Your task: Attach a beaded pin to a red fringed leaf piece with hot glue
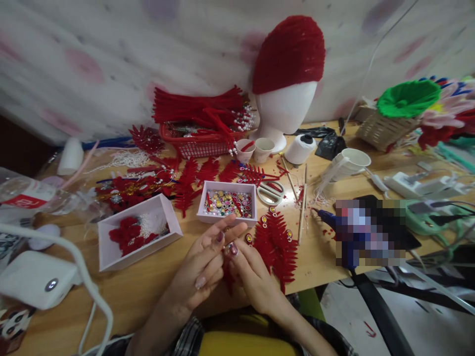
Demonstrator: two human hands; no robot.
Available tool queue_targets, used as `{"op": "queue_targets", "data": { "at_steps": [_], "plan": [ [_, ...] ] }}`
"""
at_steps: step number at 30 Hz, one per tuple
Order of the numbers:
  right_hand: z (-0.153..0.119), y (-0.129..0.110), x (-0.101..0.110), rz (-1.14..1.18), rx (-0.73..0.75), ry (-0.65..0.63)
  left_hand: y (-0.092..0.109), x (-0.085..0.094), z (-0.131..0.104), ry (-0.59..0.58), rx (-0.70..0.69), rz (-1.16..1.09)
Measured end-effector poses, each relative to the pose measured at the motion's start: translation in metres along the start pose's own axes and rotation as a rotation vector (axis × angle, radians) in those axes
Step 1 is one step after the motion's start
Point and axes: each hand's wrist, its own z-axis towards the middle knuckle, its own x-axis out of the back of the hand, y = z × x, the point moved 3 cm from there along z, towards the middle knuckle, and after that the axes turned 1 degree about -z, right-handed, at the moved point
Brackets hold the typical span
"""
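My left hand [203, 264] and my right hand [256, 277] meet at the near edge of the table, fingertips together. Both thumbs press toward their fingers in a pinch around something tiny that I cannot make out. Red fuzzy material shows below and between the hands; whether it is held is unclear. Just right of my right hand lie red chenille leaf sprays [276, 247] with yellow and clear gems on them. Beyond my fingertips stands a white box of gems and beads [227, 217].
At left is another white box [129, 254] with red pieces and pearls. Scissors [270, 193], a glue gun [330, 217], and a thread spool [300, 149] lie around. Behind stand a red basket [202, 147] of chenille stems and a white head form [285, 106]. A white cable [79, 257] curves at left.
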Motion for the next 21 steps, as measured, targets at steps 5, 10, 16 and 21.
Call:
{"op": "queue_targets", "data": {
  "at_steps": [5,10,16,21],
  "plan": [
    [0.007,0.011,-0.009,0.282,-0.071,0.032,0.000,-0.004,0.001,0.005,-0.025,-0.005],
    [0.011,0.006,-0.011,0.541,-0.079,-0.050,0.007,-0.006,0.001,0.183,-0.019,-0.061],
    [0.012,0.002,-0.008,0.798,-0.052,-0.135,0.013,0.000,0.001,0.508,-0.008,-0.277],
    [0.013,0.002,-0.008,0.867,-0.064,-0.135,0.009,0.005,0.005,0.618,-0.013,-0.316]
  ]
}}
